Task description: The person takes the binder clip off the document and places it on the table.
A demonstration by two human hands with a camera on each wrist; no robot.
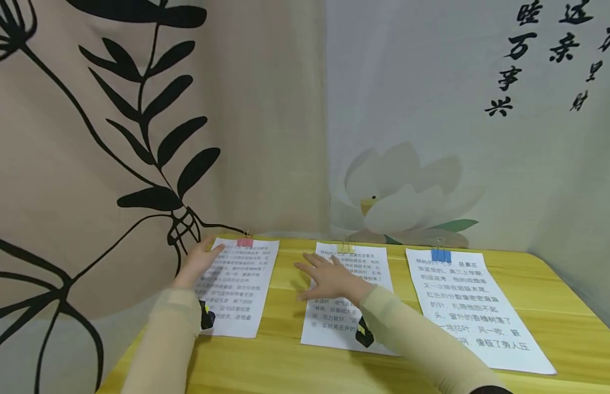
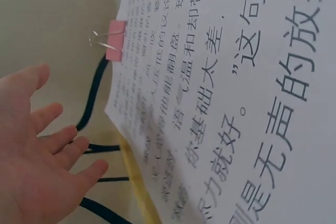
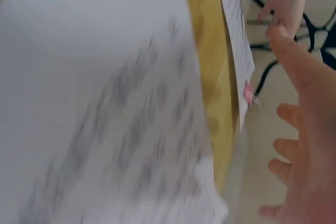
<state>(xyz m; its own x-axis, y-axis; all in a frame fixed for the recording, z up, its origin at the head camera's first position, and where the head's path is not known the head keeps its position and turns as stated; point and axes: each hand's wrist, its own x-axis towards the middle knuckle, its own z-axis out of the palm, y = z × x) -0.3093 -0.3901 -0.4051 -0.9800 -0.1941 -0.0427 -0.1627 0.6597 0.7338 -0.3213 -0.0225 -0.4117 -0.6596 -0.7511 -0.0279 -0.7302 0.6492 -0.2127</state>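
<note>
Printed sheets (image 1: 470,301) beside, beneath and right of the unclenched hands (image 1: 334,278): all three are clipped, none left unclipped; nothing is gripped!

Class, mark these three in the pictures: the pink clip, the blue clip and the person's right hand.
Pink clip (image 2: 118,41): left wrist view, on its coloured body.
Blue clip (image 1: 441,255): head view, on its coloured body.
Right hand (image 1: 333,279): head view, back of the hand.

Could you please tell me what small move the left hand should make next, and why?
Perhaps ease the left hand in toward the pink-clipped paper: it holds nothing and shows just beyond that paper's edge in the left wrist view, so a small inward move would likely reach it.
</note>
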